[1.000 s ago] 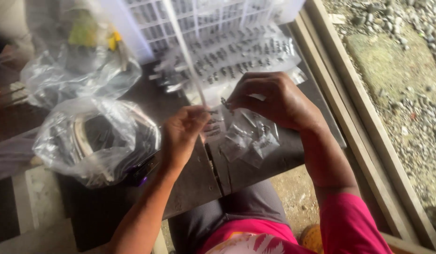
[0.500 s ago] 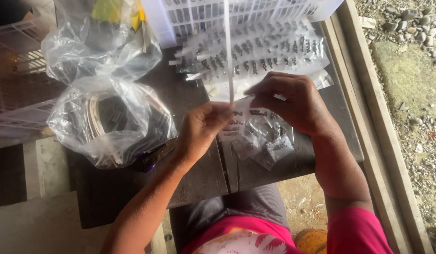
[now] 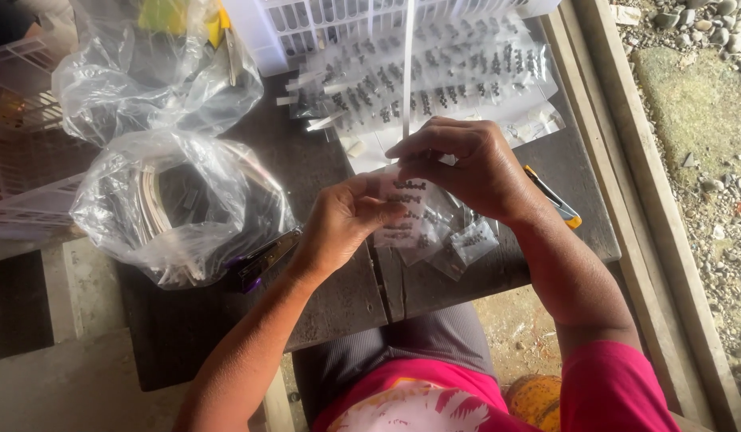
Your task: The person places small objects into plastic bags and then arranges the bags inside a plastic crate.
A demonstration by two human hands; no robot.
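Head view showed both hands, left hand [image 3: 346, 220] and right hand [image 3: 470, 164], pinching one small packet [image 3: 402, 204] above the surface [image 3: 338, 296]; rows of filled packets [image 3: 434, 80] lay finished, a few loose ones [image 3: 466, 244] remained.

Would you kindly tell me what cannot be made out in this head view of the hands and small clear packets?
- Head view: the dark bits inside the small clear plastic packet are too small to identify.
- The right hand covers the packet's top edge, and the left hand its side.
- The big clear plastic bag blurs its contents.
- The white plastic basket is cut off by the top edge.
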